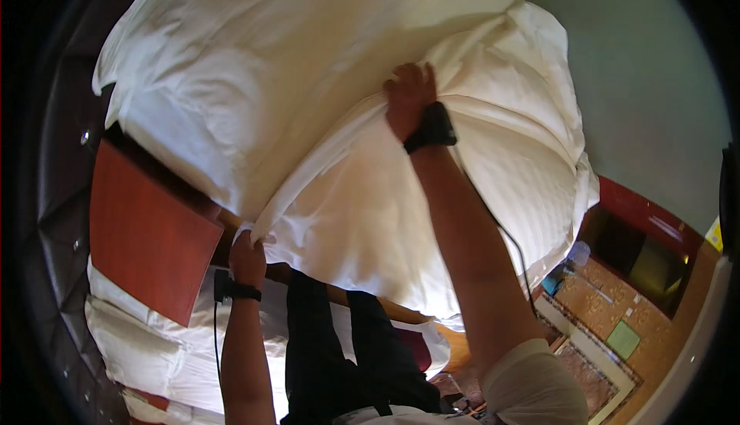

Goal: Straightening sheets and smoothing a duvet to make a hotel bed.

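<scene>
A large white duvet or bed cover [358, 211] billows in front of me, its edge rolled into a raised fold running from lower left to upper right. At the fold's lower left end, my left hand [248, 257] pinches the cloth between thumb and fingers. Farther up, my right hand [409, 92] lies over the same fold, knuckles up and fingers partly bent. Whether those fingers grip the cloth is hidden. Both wrists wear a black strapped device [433, 127] with a cable.
A reddish wooden nightstand [153, 228] stands left, by a dark tufted headboard [58, 211]. Behind my legs is another bed with white linen [139, 344]. At right are a patterned carpet [595, 286], a framed mat or panel [613, 390] and a dark red cabinet [630, 205].
</scene>
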Motion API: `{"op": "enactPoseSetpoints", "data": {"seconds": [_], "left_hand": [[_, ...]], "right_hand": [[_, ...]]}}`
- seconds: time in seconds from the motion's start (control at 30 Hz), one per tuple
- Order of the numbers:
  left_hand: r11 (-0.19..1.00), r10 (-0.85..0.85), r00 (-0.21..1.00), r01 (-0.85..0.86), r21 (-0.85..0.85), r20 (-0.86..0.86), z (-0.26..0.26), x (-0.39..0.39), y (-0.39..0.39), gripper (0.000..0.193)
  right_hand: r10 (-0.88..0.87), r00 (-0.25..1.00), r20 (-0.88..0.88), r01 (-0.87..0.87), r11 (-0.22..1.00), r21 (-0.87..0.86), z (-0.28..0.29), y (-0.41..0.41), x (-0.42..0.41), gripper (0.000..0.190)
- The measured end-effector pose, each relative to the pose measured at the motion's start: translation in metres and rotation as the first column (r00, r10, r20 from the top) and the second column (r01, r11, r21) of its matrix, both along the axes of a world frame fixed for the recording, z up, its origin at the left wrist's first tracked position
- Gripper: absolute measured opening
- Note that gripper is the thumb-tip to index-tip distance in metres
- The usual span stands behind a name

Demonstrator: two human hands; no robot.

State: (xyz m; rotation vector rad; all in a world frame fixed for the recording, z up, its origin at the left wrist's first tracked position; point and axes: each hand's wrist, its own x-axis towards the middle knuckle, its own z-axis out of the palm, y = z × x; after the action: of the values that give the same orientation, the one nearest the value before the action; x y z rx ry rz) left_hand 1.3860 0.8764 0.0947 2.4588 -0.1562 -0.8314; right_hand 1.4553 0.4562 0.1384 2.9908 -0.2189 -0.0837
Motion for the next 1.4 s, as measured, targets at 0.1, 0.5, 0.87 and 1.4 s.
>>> {"op": "enactPoseSetpoints", "data": {"seconds": [0.1,0.5,0.87,1.4], "left_hand": [[0.996,-0.025,0.998,0.021,0.09,0.05,-0.018,0.0,0.003,0.014],[0.555,-0.566,0.784,0.591,0.585,-0.255,0.048,0.056,-0.07,0.022],[0.493,-0.753,0.384,0.867,0.072,0.534,-0.034,0.228,-0.458,0.052],[0.733,-0.545,0.456,0.667,0.135,0.703,-0.082,0.29,-0.619,0.05]], "right_hand": [[-0.224,0.971,0.083,0.211,0.967,0.144,-0.013,0.022,-0.024,0.053],[-0.756,0.646,-0.102,0.728,0.571,0.38,-0.033,-0.04,-0.185,0.064],[-0.688,0.59,-0.422,0.806,0.479,0.347,-0.069,-0.066,-0.19,0.083],[-0.979,0.203,0.002,0.947,0.197,0.252,-0.056,-0.483,0.002,0.119]]}}
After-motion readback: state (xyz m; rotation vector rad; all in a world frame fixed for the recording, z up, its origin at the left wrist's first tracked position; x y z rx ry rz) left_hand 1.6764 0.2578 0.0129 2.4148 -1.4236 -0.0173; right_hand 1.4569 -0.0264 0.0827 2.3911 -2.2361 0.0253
